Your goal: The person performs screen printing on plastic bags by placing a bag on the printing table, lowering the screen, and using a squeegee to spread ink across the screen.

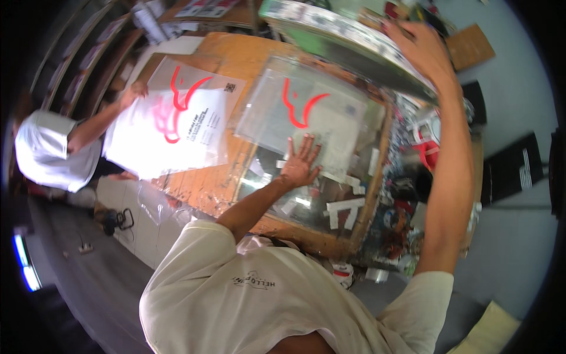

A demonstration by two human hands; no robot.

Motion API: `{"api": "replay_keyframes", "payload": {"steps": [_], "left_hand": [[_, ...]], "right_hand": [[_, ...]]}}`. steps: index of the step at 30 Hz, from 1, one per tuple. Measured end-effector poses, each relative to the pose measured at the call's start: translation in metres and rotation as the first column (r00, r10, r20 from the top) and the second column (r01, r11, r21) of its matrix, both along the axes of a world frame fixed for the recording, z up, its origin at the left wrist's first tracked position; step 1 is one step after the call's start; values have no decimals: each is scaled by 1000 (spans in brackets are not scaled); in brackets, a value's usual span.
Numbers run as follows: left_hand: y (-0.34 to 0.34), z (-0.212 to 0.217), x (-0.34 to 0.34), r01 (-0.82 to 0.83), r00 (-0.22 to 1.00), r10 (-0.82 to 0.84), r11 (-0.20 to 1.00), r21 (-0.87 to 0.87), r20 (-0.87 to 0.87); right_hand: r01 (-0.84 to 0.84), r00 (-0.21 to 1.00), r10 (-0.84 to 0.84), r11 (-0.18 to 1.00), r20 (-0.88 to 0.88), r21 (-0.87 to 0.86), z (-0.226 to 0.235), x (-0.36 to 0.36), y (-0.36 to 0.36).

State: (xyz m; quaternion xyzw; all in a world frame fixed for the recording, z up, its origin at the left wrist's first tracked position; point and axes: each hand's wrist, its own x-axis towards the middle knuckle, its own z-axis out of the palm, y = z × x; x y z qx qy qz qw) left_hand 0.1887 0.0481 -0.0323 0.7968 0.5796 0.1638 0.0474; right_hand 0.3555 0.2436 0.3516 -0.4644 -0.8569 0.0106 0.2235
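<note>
My left hand (pixel 302 165) lies flat with fingers spread on the lower edge of a clear plastic bag (pixel 330 97). The bag bears a red curved print and rests on a glass plate (pixel 295 206) set on the wooden table. My right arm reaches far forward, and my right hand (pixel 418 50) is curled at the right corner of a raised printing frame (pixel 330 29) with a green and white edge. Its fingertips are partly hidden.
At the left, a co-worker's hand (pixel 137 91) holds a whitish plastic bag (pixel 194 133) with red print over the wooden table (pixel 227 53). Scraps of white tape (pixel 345 205) stick to the glass. Cluttered cups and containers (pixel 421 138) stand along the right side.
</note>
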Motion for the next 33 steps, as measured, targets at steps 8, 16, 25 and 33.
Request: {"api": "replay_keyframes", "payload": {"steps": [8,16,25,33], "left_hand": [[-37,107,-9,-32,799,44,999,-31,599],[-105,100,-9,361,-554,733,638,-680,394],[-104,60,-2,261,-593,770,459,-849,234],[-111,73,-1,255,-591,742,542,-800,315]], "right_hand": [[181,982,-176,979,61,-91,-73,-23,-100],[98,980,-175,847,-99,-523,-217,4,-122],[20,1000,-11,946,29,-324,-300,-10,88],[3,995,14,984,95,-176,-329,-15,21]]}}
